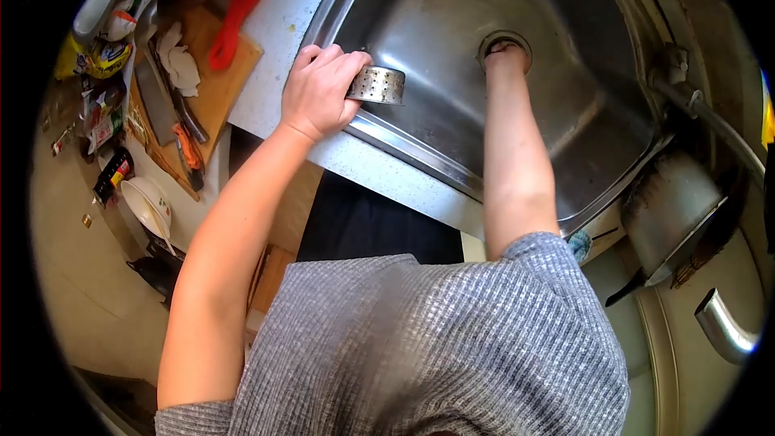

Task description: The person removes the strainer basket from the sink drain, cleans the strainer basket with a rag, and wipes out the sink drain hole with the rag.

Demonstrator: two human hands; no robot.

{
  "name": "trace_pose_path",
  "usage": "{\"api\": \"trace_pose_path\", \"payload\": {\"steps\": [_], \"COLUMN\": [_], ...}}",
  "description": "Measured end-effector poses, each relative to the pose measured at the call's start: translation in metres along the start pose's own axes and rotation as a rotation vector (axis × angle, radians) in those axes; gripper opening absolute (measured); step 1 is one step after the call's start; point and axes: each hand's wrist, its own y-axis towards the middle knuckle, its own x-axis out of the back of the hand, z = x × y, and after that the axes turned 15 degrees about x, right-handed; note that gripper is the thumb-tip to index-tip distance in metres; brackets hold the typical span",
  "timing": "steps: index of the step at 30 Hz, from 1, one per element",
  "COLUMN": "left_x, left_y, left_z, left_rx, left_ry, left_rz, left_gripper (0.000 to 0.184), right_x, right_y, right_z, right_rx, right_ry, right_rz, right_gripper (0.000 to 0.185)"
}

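Observation:
My left hand is closed around a perforated metal sink strainer basket, held over the left front rim of the steel sink. My right arm reaches down into the basin. The right hand is sunk into the round drain opening, so its fingers are mostly hidden and I cannot see what they touch.
Left of the sink, a wooden cutting board carries a red object, a cleaver and an orange-handled tool. Food packets and a white bowl lie beyond it. At right are a pot and a hose.

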Motion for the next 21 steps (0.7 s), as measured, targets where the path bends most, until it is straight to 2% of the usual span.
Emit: {"api": "trace_pose_path", "payload": {"steps": [1,4,7,10,13,16,21], "left_x": [0.000,0.002,0.000,0.000,0.000,-0.002,-0.001], "left_y": [0.000,0.001,0.001,0.001,0.002,0.002,0.002], "left_z": [0.001,0.000,0.001,0.001,0.001,0.002,0.002], "left_rx": [0.000,0.000,0.008,0.018,0.010,0.000,-0.009], "left_ry": [0.004,0.011,-0.005,-0.015,-0.017,-0.025,-0.025], "left_rz": [0.007,0.022,0.037,0.059,0.046,0.044,0.050], "left_gripper": [0.029,0.029,0.032,0.033,0.033,0.033,0.033], "right_x": [0.000,0.000,-0.002,-0.005,-0.004,0.005,0.008], "right_y": [-0.028,-0.040,-0.031,-0.041,-0.032,-0.001,-0.006], "right_z": [0.030,0.050,0.045,0.045,0.045,0.021,0.040], "right_rx": [-0.030,-0.234,-0.277,-0.244,-0.261,-0.095,0.056], "right_ry": [0.118,0.374,0.308,0.181,-0.051,-0.266,-0.709], "right_rz": [0.006,-0.118,0.007,-0.003,0.077,0.231,0.511], "right_gripper": [0.018,0.019,0.026,0.032,0.025,0.017,0.016]}}
